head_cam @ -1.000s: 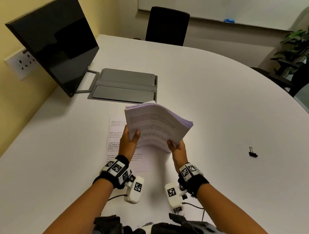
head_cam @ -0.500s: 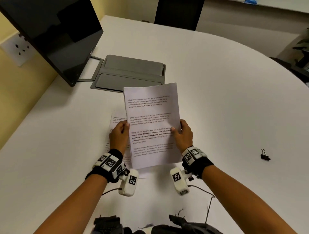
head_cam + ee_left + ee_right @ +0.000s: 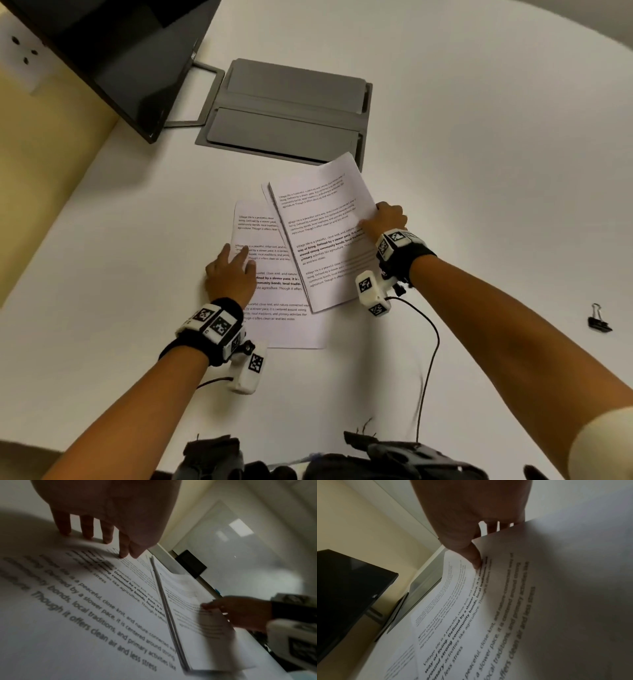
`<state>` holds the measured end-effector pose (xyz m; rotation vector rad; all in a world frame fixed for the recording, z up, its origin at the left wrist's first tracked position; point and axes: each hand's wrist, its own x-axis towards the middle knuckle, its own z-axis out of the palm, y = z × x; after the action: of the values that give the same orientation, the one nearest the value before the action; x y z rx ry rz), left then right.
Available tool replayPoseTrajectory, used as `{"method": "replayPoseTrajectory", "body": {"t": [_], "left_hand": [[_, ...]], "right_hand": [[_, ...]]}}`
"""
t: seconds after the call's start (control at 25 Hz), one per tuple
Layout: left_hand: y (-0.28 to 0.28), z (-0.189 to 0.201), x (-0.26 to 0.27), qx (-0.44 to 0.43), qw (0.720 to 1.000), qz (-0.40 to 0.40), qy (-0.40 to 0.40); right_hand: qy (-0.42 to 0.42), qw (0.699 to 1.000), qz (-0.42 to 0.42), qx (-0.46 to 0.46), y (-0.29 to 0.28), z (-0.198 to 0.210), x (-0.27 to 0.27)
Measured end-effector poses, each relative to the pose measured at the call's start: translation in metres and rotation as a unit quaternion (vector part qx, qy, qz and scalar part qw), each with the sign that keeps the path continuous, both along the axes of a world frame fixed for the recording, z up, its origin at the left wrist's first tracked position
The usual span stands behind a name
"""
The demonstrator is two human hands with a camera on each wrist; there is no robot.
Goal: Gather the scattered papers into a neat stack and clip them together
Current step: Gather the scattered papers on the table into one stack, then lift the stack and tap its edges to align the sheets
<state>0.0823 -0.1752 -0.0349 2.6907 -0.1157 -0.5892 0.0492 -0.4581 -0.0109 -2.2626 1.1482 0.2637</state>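
A stack of printed papers (image 3: 322, 236) lies tilted across the upper right of a single printed sheet (image 3: 274, 325) that is flat on the white table (image 3: 479, 171). My right hand (image 3: 387, 219) pinches the stack's right edge, thumb (image 3: 474, 559) on top and fingers underneath. My left hand (image 3: 233, 270) rests on the single sheet's left side, its straight fingertips (image 3: 123, 553) pressing the paper (image 3: 85, 615). In the left wrist view the stack's (image 3: 197, 628) edge stands slightly off the sheet. A black binder clip (image 3: 597, 320) lies alone far to the right.
A dark monitor (image 3: 113, 51) stands at the back left on a grey stand. A grey hinged panel (image 3: 287, 113) is set into the table just beyond the papers. A wall socket (image 3: 20, 51) is at far left. A black cable (image 3: 428, 359) trails from my right wrist.
Both hands held the stack up in front of me. Now my left hand has let go and dropped onto the loose sheet, and my right hand has lowered the stack, tilted, over that sheet.
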Motion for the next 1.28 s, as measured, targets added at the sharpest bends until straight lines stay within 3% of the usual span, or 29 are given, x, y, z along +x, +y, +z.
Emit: {"method": "replayPoseTrajectory", "body": {"t": [0.16,0.52,0.92,1.12,1.28], "left_hand": [[-0.010,0.003,-0.006,0.055,0.998,-0.023,0.010],[-0.011,-0.001,0.002,-0.015,0.999,-0.029,0.002],[-0.013,0.020,-0.018,-0.176,0.977,0.123,0.002],[-0.012,0.023,-0.027,-0.199,0.969,0.147,0.028],[-0.015,0.024,-0.030,-0.217,0.952,0.208,0.064]], "right_hand": [[0.018,1.000,0.000,-0.018,0.015,-0.004,0.010],[-0.052,0.997,-0.001,0.050,0.070,-0.009,-0.014],[-0.014,0.997,-0.017,0.071,0.105,0.003,-0.029],[-0.007,0.975,-0.113,0.190,0.094,0.010,-0.037],[-0.028,0.962,-0.095,0.253,0.088,0.017,-0.047]]}}
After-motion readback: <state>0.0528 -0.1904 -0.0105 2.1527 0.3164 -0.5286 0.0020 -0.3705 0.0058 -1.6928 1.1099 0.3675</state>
